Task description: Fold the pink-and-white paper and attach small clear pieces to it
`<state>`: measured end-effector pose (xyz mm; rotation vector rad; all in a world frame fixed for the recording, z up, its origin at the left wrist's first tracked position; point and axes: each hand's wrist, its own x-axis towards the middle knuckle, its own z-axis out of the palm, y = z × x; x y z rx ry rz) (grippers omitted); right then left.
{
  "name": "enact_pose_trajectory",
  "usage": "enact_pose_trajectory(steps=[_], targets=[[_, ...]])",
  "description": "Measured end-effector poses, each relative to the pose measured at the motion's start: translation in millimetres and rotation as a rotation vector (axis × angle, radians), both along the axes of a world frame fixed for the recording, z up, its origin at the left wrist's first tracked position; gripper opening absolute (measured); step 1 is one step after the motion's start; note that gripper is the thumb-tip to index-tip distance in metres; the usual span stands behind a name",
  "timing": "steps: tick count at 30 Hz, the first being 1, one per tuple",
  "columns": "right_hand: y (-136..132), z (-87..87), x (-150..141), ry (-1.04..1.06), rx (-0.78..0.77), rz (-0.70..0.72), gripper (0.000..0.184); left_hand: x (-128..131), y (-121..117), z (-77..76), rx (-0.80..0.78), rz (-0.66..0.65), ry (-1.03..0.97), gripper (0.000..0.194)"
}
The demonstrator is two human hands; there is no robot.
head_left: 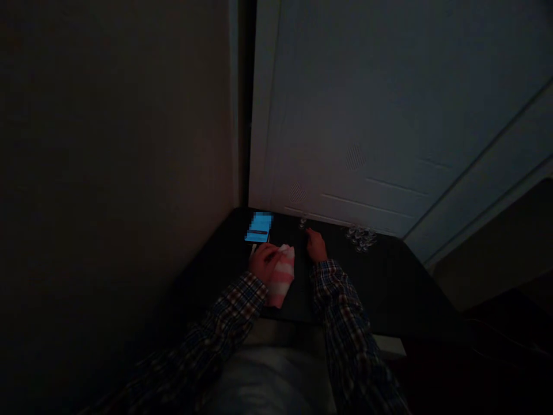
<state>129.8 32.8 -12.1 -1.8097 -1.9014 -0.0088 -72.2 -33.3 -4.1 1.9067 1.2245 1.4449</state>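
Observation:
A pink-and-white striped cloth piece (281, 276), perhaps a sock or pouch, lies on the dark tabletop. My left hand (262, 260) grips its upper edge with bent fingers. To the right of the cloth, my right hand (317, 246) has its fingers drawn together. Whatever they may hold is hidden in the dimness. Just beyond those fingertips are a few small shiny clear pieces (302, 222). A heap of similar shiny pieces (361, 237) sits farther right; their kind is too dark to make out.
Behind my left hand lies a lit phone (259, 227), with a white cable (253, 249) near its lower end. A pale panel (345, 115) rises along the back of the black table (389, 288), and a wall (129, 144) borders its left side. The room is very dim.

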Motion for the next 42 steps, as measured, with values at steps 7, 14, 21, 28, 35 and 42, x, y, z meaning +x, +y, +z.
enact_pose_trajectory(steps=[7, 14, 21, 28, 35, 42], targets=[[29, -0.7, -21, -0.002, -0.090, -0.045, 0.048, -1, -2, 0.4, -0.011, 0.031, -0.004, 0.024], [36, -1.1, -20, -0.023, -0.134, -0.057, 0.054, 0, -4, 4.5, -0.043, 0.021, -0.048, 0.022], [41, 0.3, -18, -0.015, -0.166, -0.045, 0.056, -1, -1, 2.7, -0.062, -0.018, -0.017, 0.021], [44, 0.9, -18, 0.022, -0.161, -0.037, 0.056, -1, 0, -0.8, -0.081, -0.022, -0.015, 0.023], [36, -0.8, -11, 0.064, -0.086, 0.022, 0.057, -2, -1, -1.1, -0.108, -0.017, -0.042, 0.023], [26, -5.0, 11, 0.111, -0.011, 0.007, 0.053, -1, -2, 0.0, -0.109, -0.015, -0.049, 0.025]])
